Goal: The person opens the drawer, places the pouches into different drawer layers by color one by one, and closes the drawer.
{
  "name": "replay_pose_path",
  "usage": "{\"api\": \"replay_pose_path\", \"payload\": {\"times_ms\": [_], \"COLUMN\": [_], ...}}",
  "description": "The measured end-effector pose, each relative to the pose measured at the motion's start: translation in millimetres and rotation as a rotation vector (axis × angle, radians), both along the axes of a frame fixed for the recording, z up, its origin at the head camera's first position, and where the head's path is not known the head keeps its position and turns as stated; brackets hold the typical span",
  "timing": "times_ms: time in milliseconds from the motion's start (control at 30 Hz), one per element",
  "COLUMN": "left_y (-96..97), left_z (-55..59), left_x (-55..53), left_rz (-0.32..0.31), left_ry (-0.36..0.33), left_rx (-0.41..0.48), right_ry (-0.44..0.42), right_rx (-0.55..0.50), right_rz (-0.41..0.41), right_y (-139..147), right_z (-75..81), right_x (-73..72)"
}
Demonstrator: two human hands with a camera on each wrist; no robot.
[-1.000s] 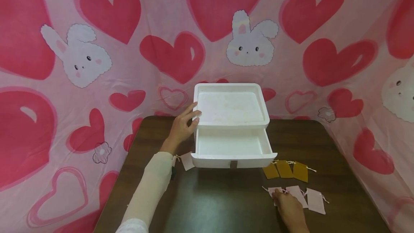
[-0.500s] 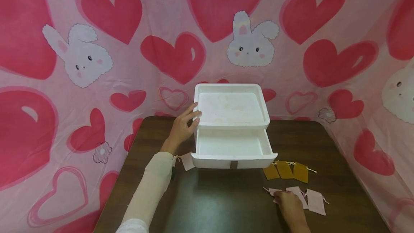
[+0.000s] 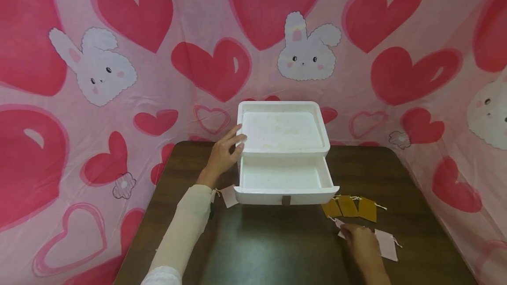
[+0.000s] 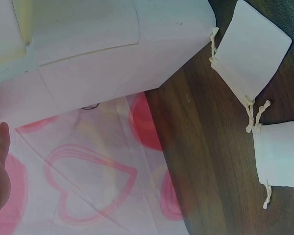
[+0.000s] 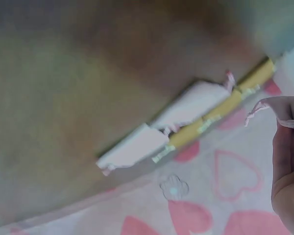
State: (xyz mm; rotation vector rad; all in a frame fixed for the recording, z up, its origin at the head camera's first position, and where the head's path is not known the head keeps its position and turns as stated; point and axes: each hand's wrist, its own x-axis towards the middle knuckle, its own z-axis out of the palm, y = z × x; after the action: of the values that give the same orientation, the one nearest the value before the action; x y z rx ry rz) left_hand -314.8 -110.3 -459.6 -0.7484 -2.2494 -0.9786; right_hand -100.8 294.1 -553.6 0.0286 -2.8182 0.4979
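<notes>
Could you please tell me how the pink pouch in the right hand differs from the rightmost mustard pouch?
The held pouch is pale pink; the mustard pouch is brownish yellow. The right hand pinches the held pouch; the mustard pouch lies flat on the table. Both have drawstrings.

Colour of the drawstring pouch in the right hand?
Drawstring pouch: pale pink. Shows best in the right wrist view.

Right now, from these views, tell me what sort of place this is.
Likely an indoor tabletop workspace: a heart-and-rabbit cloth hangs behind a brown table that bears a white drawer box and small bags.
</notes>
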Motion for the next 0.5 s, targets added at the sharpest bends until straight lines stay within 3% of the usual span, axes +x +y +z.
{"api": "replay_pose_path", "payload": {"times_ms": [233, 500], "left_y": [0.1, 0.1], "left_z": [0.5, 0.0], "left_x": [0.5, -1.0], "left_rz": [0.0, -0.003], "left_ry": [-0.013, -0.007], "left_rx": [0.002, 0.009], "right_ry": [0.18, 0.28], "right_rx": [-0.045, -0.03], "right_rz": [-0.01, 0.028], "right_y": [2.8, 3.9], "right_z": [29.4, 48.3], "right_x": [-1.0, -3.0]}}
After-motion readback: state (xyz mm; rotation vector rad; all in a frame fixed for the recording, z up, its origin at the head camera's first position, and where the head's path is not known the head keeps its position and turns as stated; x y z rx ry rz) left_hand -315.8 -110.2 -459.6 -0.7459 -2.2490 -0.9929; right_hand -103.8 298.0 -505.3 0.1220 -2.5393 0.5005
